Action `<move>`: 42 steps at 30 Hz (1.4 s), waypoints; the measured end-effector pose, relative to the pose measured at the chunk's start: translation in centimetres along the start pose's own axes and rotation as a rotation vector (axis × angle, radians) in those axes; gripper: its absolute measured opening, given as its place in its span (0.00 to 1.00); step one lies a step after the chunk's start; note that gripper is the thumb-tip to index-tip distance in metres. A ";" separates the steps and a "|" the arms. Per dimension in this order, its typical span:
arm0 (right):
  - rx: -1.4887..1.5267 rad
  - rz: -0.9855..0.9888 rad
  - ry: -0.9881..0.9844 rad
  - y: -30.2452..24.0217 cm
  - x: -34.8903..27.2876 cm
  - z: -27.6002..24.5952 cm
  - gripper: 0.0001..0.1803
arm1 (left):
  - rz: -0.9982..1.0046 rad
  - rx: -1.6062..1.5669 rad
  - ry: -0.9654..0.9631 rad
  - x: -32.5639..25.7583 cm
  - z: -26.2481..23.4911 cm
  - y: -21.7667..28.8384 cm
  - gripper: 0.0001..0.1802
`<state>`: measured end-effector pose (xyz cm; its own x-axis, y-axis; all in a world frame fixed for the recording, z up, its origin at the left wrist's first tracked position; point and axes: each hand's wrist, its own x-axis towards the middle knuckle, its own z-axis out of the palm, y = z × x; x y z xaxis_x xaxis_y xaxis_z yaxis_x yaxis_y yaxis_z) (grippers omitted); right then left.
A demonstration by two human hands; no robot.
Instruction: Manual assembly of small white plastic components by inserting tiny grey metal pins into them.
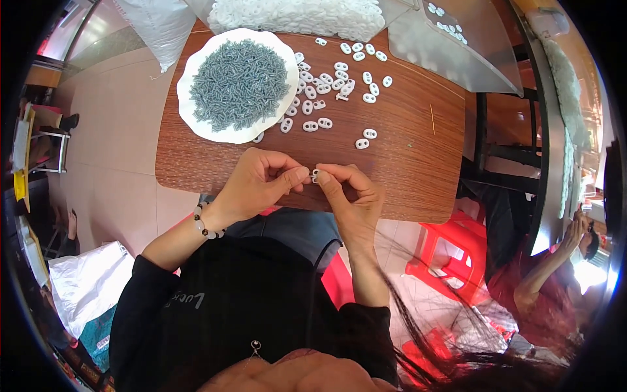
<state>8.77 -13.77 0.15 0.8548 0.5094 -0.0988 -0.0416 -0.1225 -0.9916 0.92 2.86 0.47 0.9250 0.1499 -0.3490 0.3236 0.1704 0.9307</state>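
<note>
Above the near edge of a brown wooden table (418, 176), my two hands meet almost fingertip to fingertip. In my right hand (356, 202), thumb and forefinger pinch a small white two-hole plastic piece (315, 176), like a cord lock. My left hand (248, 186) is closed in a pinch just beside it; whatever its fingertips hold is too small to make out. A white plate (186, 98) with a wavy rim stands at the back left, heaped with small grey metal springs (238, 85). Many matching white two-hole pieces (324, 122) lie scattered right of the plate.
Along the far edge stands a clear bin (401, 19) heaped with white pieces (297, 16). Another translucent container (450, 55) is at the far right. A thin yellowish stick (432, 119) lies on the table. A red stool (450, 251) and another person (542, 294) are to the right.
</note>
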 end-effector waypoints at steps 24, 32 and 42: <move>0.147 -0.040 0.206 0.8 -2.3 -3.7 0.07 | 0.585 1.055 0.225 4.5 0.4 0.6 0.07; 0.229 0.015 0.199 0.1 -2.2 -3.0 0.07 | 0.136 0.136 0.065 2.6 0.9 -0.1 0.11; 0.226 0.031 0.147 0.2 -2.5 -2.5 0.08 | 0.049 -0.302 0.053 0.1 1.7 -0.2 0.13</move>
<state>7.94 -17.13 0.43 0.9165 0.3775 -0.1326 -0.1691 0.0652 -0.9834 1.26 1.21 0.42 0.9238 0.2147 -0.3171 0.1975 0.4421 0.8749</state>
